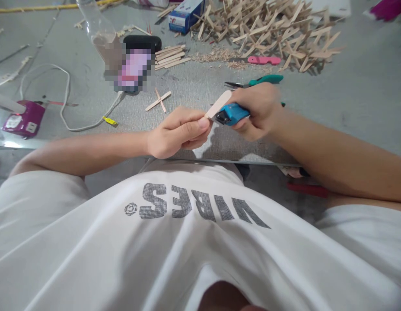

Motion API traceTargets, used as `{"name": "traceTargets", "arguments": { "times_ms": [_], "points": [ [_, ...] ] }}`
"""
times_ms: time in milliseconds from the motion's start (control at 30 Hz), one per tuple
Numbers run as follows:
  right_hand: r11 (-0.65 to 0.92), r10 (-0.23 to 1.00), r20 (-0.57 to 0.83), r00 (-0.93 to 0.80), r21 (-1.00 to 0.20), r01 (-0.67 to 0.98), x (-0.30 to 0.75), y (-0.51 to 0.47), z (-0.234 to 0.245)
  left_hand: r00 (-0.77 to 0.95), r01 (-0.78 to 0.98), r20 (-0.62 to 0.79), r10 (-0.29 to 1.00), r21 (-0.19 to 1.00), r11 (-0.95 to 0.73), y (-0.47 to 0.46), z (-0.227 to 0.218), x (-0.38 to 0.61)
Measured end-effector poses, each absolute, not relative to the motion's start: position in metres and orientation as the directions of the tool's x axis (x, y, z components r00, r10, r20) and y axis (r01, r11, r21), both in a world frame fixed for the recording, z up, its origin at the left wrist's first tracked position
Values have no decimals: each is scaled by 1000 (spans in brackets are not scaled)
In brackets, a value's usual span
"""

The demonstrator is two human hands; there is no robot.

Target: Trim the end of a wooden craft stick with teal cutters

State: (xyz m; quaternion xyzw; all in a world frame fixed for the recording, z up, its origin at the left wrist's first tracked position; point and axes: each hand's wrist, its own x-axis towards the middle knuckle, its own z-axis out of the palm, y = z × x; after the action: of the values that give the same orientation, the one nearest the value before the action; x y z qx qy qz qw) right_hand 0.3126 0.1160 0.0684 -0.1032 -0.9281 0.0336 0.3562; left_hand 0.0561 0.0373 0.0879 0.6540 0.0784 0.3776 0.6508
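Near the table's front edge, my left hand (182, 131) pinches the lower end of a flat wooden craft stick (221, 103) between thumb and fingers. The stick slants up to the right, its rounded end close to my right hand (260, 110). My right hand is wrapped round a blue hand tool (236, 114) with a black end, which points at the stick; its exact kind is not clear. Two crossed craft sticks (159, 100) lie beyond my left hand. Behind my right hand lie pliers with green handles (265, 80), partly covered by the hand.
A large heap of craft sticks (268, 28) covers the back right, with wood shavings (216, 55) and a pink-handled knife (263, 60) before it. A small stack of sticks (170, 57), a phone (134, 69), a bottle (101, 34), a blue box (186, 16) and a white cable (69, 86) lie leftward.
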Motion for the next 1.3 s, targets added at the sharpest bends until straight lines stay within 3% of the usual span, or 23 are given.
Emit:
{"name": "traceTargets", "arguments": {
  "times_ms": [133, 267, 500, 700, 800, 1000, 1200, 1300],
  "points": [
    [962, 274, 610, -743, -182, 205, 314, 116, 65, 695, -338, 424, 580, 906, -256, 40, 80, 54],
    [973, 230, 624, -747, -139, 184, 315, 115, 63, 694, -270, 409, 592, 911, -311, 44, 71, 53],
    [891, 455, 515, -727, -261, 372, 313, 103, 62, 588, -260, 465, 662, 883, -390, 51, 51, 53],
    [875, 480, 569, -668, -255, 411, 308, 100, 65, 471, -323, 599, 648, 800, -505, 69, 47, 58],
    [865, 501, 569, -652, -296, 406, 308, 106, 64, 483, -333, 537, 691, 843, -423, 68, 58, 59],
    [840, 542, 512, -667, -312, 443, 316, 118, 62, 669, -416, 369, 645, 905, -85, 55, 81, 56],
    [824, 566, 489, -664, -322, 466, 317, 119, 61, 644, -309, 260, 720, 949, -66, 52, 79, 53],
    [859, 512, 529, -677, -296, 418, 317, 120, 61, 625, -311, 288, 725, 944, -107, 54, 76, 54]
  ]
}}
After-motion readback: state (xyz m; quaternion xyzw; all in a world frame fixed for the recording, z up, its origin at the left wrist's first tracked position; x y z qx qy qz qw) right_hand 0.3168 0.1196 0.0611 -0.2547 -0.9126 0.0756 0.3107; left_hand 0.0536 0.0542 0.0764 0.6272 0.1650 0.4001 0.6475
